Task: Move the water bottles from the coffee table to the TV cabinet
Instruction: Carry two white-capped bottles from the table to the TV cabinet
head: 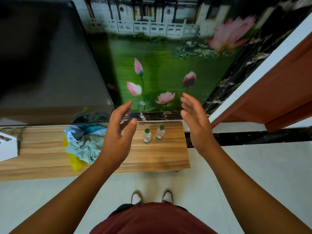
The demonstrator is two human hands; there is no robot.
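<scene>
Two small clear water bottles with green caps stand upright on the wooden TV cabinet [160, 154], near its right end. The left bottle [147, 135] and the right bottle [160, 133] are side by side, a small gap between them. My left hand [118, 132] hovers above the cabinet to the left of the bottles, fingers apart and curled, holding nothing. My right hand [195, 122] is raised to the right of the bottles, palm facing inward, fingers spread, empty. Neither hand touches a bottle.
A large dark TV [50, 73] stands on the cabinet's left part. A heap of crumpled cloths and a yellow bag [84, 146] lies left of my left hand. A white box [7, 146] sits at far left. The lotus mural wall is behind; a red-brown door [278, 92] is at right.
</scene>
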